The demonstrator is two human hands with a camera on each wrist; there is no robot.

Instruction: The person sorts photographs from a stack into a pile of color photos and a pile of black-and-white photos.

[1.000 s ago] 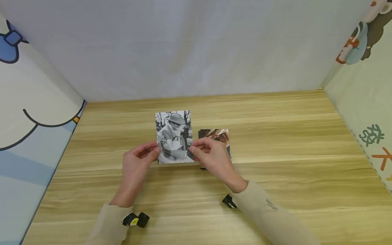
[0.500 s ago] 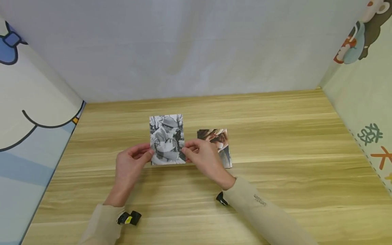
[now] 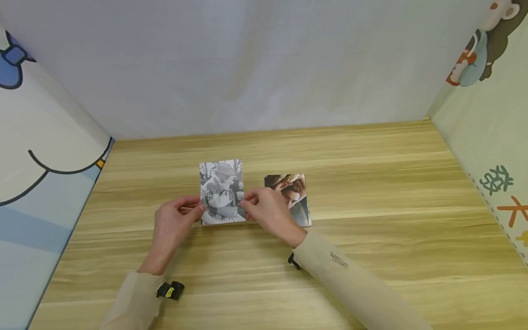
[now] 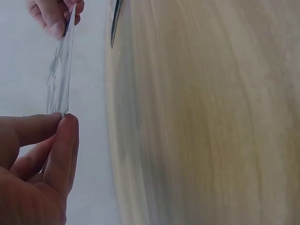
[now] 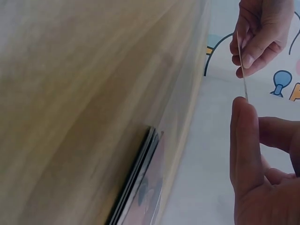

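A black-and-white photo (image 3: 221,192) is held just above the wooden table (image 3: 371,192), left of centre. My left hand (image 3: 175,219) pinches its lower left edge and my right hand (image 3: 264,211) pinches its lower right edge. The left wrist view shows the photo (image 4: 61,79) edge-on between my left hand (image 4: 42,159) and the right hand (image 4: 56,16). In the right wrist view the photo (image 5: 242,70) is a thin line between my right hand (image 5: 262,164) and the left hand (image 5: 260,35). A small stack of colour photos (image 3: 294,198) lies flat right of my right hand, also in the right wrist view as the stack (image 5: 138,183).
White back wall (image 3: 247,64) closes the far side. Cartoon-printed panels stand at the left (image 3: 41,174) and right (image 3: 491,137). Bare wood stretches to the right and towards the near edge.
Both hands have carried the black-and-white photo to the left and lower towards the table, tilting it flatter. The colour stack has stayed put and shows more as my right hand left it.
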